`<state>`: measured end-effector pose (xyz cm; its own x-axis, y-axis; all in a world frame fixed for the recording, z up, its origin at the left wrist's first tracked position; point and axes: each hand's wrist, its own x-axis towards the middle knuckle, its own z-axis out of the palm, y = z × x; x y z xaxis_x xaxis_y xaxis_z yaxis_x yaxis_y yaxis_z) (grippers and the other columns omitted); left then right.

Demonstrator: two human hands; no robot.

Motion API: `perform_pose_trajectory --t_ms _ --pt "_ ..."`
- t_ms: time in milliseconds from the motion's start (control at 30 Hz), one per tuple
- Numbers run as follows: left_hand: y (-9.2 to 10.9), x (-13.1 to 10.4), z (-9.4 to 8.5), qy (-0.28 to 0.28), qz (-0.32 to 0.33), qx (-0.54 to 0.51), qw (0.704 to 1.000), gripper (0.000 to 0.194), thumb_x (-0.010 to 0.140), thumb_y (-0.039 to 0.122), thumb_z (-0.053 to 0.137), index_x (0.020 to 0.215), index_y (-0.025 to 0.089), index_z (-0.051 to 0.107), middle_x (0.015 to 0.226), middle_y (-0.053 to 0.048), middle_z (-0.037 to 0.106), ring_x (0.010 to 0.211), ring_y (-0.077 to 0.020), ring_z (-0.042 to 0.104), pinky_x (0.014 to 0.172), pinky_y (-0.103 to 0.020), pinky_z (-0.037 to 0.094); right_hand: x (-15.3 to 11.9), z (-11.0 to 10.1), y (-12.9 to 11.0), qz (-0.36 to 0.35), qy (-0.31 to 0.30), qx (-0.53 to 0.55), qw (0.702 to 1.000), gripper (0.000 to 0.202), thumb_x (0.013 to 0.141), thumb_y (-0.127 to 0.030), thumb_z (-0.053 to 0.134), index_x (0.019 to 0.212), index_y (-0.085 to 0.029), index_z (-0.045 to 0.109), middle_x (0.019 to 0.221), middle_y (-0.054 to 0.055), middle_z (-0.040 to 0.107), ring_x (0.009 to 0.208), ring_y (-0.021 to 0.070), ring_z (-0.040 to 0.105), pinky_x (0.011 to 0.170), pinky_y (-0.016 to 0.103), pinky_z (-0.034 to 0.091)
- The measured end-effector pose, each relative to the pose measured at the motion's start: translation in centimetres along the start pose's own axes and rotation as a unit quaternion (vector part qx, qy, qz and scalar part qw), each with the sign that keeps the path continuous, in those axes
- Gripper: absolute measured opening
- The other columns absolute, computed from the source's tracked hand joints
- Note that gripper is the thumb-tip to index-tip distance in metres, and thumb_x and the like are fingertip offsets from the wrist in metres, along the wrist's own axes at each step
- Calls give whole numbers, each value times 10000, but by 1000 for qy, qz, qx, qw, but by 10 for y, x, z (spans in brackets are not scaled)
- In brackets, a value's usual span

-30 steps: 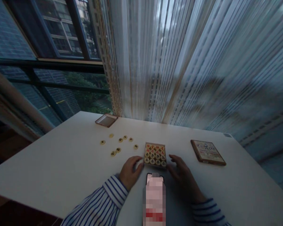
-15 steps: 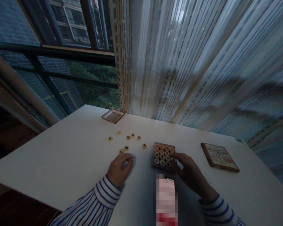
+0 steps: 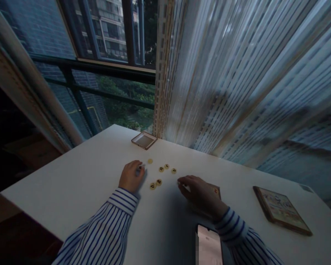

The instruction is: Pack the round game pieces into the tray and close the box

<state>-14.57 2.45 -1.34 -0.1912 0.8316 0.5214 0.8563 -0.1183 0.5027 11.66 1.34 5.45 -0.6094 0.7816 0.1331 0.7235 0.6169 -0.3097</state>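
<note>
My left hand (image 3: 131, 176) is curled on the table with a Chinese chess piece (image 3: 139, 168) between its thumb and fingers. To its right lie several loose round pieces, among them a dark-marked chess piece (image 3: 167, 166), two touching ones including a near chess piece (image 3: 152, 186), and a plain-faced disc (image 3: 150, 161). My right hand (image 3: 195, 191) reaches across the box of pieces (image 3: 216, 190) and hides most of it. Its thumb and fingertips are pinched at the table, with a pale edge of a chess piece (image 3: 179, 182) just showing there.
An open box lid (image 3: 144, 140) lies at the table's back edge, by the curtain (image 3: 176, 92). A flat decorated wooden case (image 3: 283, 209) is on the right. The phone (image 3: 209, 243) lies in front of the box, near my right sleeve.
My left hand has moved forward and left onto a loose piece. My right hand has left the box's pieces and come left to another loose piece. The view has shifted left.
</note>
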Motion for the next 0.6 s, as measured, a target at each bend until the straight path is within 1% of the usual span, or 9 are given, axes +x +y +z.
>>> perform_pose_trajectory --t_ms 67,133,233,367,500,600 --pt "-8 -1 4 -7 -20 13 1000 332 754 318 482 968 110 628 1022 -141 653 985 -263 573 901 -408 429 16 5 0 5 -13 -10 1000 241 841 -217 438 993 -181 622 909 64 666 829 167 599 744 268 416" --pt "-12 -2 6 -32 -35 21 999 363 744 328 500 1019 117 610 1041 -129 652 997 -259 573 901 -397 430 33 10 -1 12 -42 -22 999 241 828 -225 454 997 -177 619 901 64 665 806 166 598 717 262 413" --pt "-13 -4 8 -50 -58 37 996 373 728 317 528 1049 139 600 1053 -113 655 1001 -255 581 890 -377 437 60 16 -4 6 -63 -41 997 248 839 -246 435 997 -173 612 897 69 661 812 169 591 709 264 404" --pt "-11 -3 7 -67 -52 43 995 353 734 278 549 1065 162 596 1025 -104 672 980 -248 594 861 -361 447 92 23 -13 -2 -74 -62 995 252 854 -261 399 912 -177 629 874 79 658 817 186 589 702 281 398" --pt "-8 -3 5 -76 -55 39 995 326 737 235 554 1055 182 604 988 -90 686 956 -249 603 838 -367 453 118 32 -19 2 -86 -66 994 275 834 -268 429 1017 -175 612 962 94 649 871 197 586 729 291 404" --pt "-6 -3 5 -81 -62 32 994 309 750 221 547 1048 170 611 992 -101 684 961 -252 602 841 -381 450 132 41 -22 2 -92 -64 994 309 835 -284 430 1068 -164 594 1004 108 634 908 209 580 764 309 406"
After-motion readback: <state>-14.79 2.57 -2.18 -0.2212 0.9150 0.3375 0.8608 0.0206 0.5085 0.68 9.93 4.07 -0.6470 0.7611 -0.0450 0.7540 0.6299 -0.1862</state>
